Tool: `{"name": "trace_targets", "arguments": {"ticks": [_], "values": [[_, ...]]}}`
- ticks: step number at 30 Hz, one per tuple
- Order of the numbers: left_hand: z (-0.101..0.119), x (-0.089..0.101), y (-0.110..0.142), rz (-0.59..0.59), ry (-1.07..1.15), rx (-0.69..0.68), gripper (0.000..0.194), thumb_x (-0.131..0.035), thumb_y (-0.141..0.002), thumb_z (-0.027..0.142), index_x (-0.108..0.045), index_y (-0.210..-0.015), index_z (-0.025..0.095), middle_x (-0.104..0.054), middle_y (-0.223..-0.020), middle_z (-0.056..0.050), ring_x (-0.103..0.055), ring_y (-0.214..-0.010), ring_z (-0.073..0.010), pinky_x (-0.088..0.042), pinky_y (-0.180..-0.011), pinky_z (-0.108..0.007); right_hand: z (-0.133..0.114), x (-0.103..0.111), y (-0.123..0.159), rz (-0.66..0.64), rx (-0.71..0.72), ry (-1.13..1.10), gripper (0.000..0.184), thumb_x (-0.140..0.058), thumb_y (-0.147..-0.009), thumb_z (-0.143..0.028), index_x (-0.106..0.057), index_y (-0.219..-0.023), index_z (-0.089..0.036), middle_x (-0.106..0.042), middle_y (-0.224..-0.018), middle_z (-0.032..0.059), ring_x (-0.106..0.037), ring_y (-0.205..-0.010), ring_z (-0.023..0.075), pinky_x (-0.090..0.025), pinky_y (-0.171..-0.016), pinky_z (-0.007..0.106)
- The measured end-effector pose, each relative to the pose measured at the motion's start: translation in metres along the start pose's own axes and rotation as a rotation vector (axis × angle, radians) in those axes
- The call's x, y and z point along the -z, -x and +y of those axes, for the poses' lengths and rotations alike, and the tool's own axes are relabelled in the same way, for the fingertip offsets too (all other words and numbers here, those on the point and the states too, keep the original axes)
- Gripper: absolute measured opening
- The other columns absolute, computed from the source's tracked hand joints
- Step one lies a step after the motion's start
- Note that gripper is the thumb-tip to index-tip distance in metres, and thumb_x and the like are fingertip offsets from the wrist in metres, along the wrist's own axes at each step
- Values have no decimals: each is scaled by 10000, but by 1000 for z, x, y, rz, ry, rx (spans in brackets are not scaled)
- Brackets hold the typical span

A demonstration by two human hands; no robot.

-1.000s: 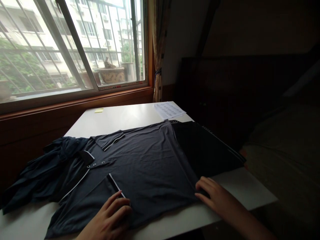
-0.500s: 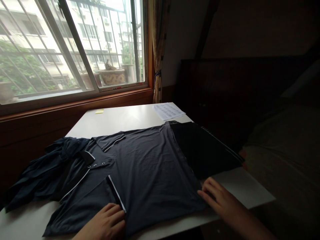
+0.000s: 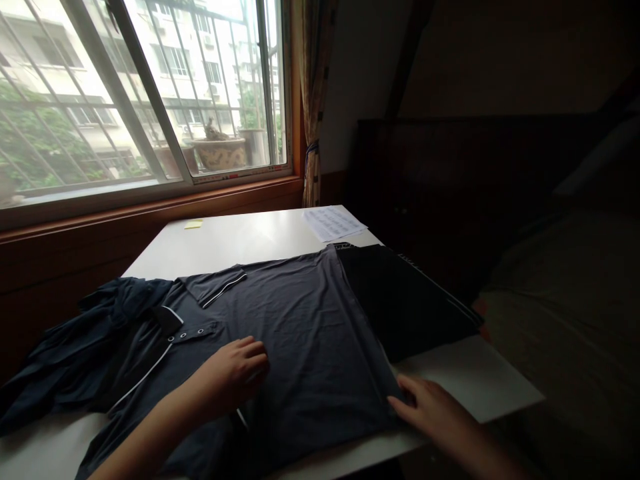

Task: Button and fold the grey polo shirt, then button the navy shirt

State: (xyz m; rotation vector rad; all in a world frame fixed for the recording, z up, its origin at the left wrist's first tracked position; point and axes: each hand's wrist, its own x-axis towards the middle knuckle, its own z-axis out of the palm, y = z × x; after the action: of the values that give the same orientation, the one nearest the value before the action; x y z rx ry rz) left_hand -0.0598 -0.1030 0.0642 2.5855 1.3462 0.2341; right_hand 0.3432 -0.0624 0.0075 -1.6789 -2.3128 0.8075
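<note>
A dark grey polo shirt point(image 3: 310, 340) lies spread out, its black, white-edged collar toward the left and its hem toward the right. My left hand point(image 3: 243, 367) is over the shirt's chest, fingers loosely bent downward. No cloth rises with it, and its fingertips are hidden. At the near corner of the hem, my right hand point(image 3: 420, 403) pinches the shirt's edge between thumb and fingers. A black garment point(image 3: 410, 300) with a white-striped edge lies beside the hem, partly covered by the shirt.
Dark blue cloth point(image 3: 90, 333) is bunched at the left by the collar. The white table point(image 3: 240, 233) bears printed sheets point(image 3: 334, 225) and a yellow note point(image 3: 193, 225) toward its far side. Behind it stand a barred window point(image 3: 220, 87) and a tied curtain point(image 3: 313, 133).
My left hand has left the near sleeve's edge and moved up and right over the shirt's chest. My right hand has stayed near the hem corner and now pinches it.
</note>
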Motion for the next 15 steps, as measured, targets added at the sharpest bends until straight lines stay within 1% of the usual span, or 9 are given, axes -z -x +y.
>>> {"name": "trace_targets", "arguments": {"ticks": [3,5,6,9,11,13,15], "values": [[-12,1,-15,38,-8,-10,103,-529,-933,151,-611,-936,214,-633,-959,-38,-549,-892,-187,-450,-804,-306,-8,13,-3,85,56,-46,173,-534,-824,-343,-526,-700,-224,-642,-814,37,-609,-751,198,-443,-694,292],[-23,-1,-20,72,9,-10,112,-524,-941,164,-622,-958,214,-642,-986,-46,-557,-930,-192,-465,-833,-308,-12,27,-3,121,93,-109,188,-509,-839,-344,-490,-694,-226,-611,-799,32,-590,-748,198,-451,-695,294],[-29,-3,-21,91,22,-5,117,-523,-944,170,-627,-970,216,-646,-1002,-50,-559,-950,-194,-472,-845,-309,-14,36,-1,122,122,-151,192,-498,-854,-349,-492,-708,-226,-612,-818,36,-596,-777,205,-461,-718,299],[-51,-13,-20,155,55,39,132,-515,-952,179,-634,-992,220,-653,-1049,-59,-566,-982,-199,-493,-863,-314,-16,59,3,151,197,-255,213,-498,-893,-380,-530,-761,-216,-636,-1010,80,-606,-983,251,-474,-849,325],[-66,-21,-15,213,73,62,142,-500,-960,179,-633,-990,220,-653,-1083,-64,-569,-999,-200,-499,-880,-323,-11,68,4,175,189,-285,223,-524,-888,-391,-533,-758,-210,-630,-1086,95,-588,-1070,276,-466,-894,338],[-77,-29,-10,274,89,76,149,-488,-975,191,-632,-1000,223,-648,-1125,-68,-565,-1032,-203,-493,-912,-336,1,69,1,144,145,-295,214,-566,-853,-385,-519,-735,-212,-639,-997,76,-604,-1002,268,-476,-855,336],[-86,-34,-6,311,100,87,150,-487,-988,214,-633,-1018,232,-642,-1158,-66,-561,-1065,-206,-486,-935,-344,18,63,-5,55,82,-310,219,-606,-808,-377,-490,-712,-218,-608,-810,27,-604,-821,224,-484,-747,314]]}}
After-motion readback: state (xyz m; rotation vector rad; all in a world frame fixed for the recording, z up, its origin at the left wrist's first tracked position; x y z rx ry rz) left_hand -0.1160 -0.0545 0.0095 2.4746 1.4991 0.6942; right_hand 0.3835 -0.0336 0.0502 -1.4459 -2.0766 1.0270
